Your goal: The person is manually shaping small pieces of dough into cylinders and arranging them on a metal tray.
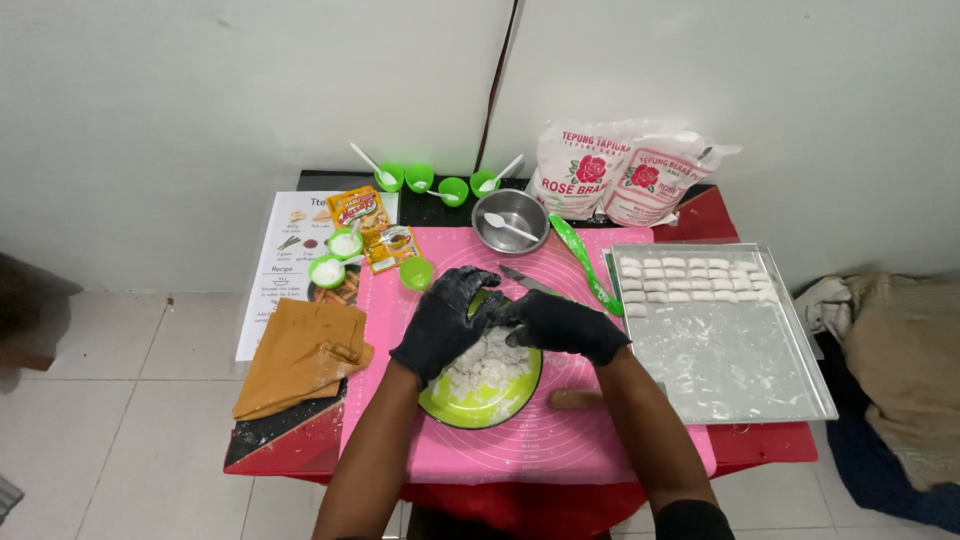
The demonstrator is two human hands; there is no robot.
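Both my hands wear black gloves and meet over a lime-green plate [497,404] of white dough pieces [484,368] on a pink silicone mat [540,447]. My left hand [446,322] curls its fingers inward above the plate's far rim. My right hand [562,324] presses against it, fingers closed; a small bit of dough may be pinched between them, but the gloves hide it. A knife [525,280] lies just behind the hands.
A metal tray [745,375] on the right holds rows of white dough pieces [690,278]. A steel bowl with a spoon [509,222], small green cups [434,180], two flour bags [622,172], seasoning packets [365,222], a recipe sheet [277,275], a brown cloth [300,355] and a wooden roller [577,399] surround the mat.
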